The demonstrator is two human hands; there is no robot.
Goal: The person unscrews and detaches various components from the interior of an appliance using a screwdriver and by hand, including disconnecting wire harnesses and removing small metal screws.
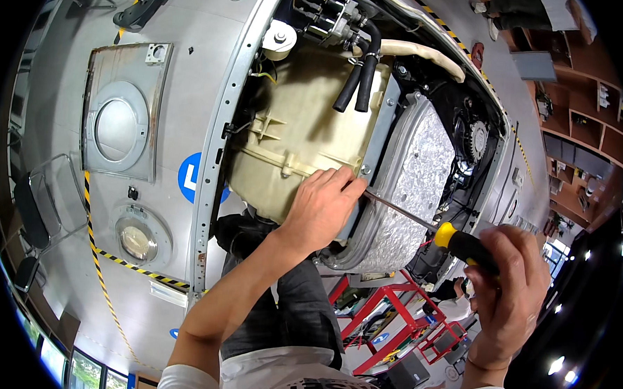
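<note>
In my right hand (506,283) is a screwdriver with a black and yellow handle (465,248). Its long metal shaft (401,210) slants left, across the silver, foil-like cover (410,171) of a curved housing, to the fingers of my left hand (327,203). Those fingers are curled beside a grey metal bracket (374,152) between the housing and a cream plastic tub (279,134). They hide the screwdriver's tip and whatever they pinch. A bolt head (365,170) shows on the bracket just above them.
The opened washing machine's metal frame (220,142) rises left of the tub. Black hoses (358,82) hang over the tub, and a black motor-like part (475,139) sits right. A front panel (120,110) and round door (141,236) lie on the floor. Below stands a red frame (386,312).
</note>
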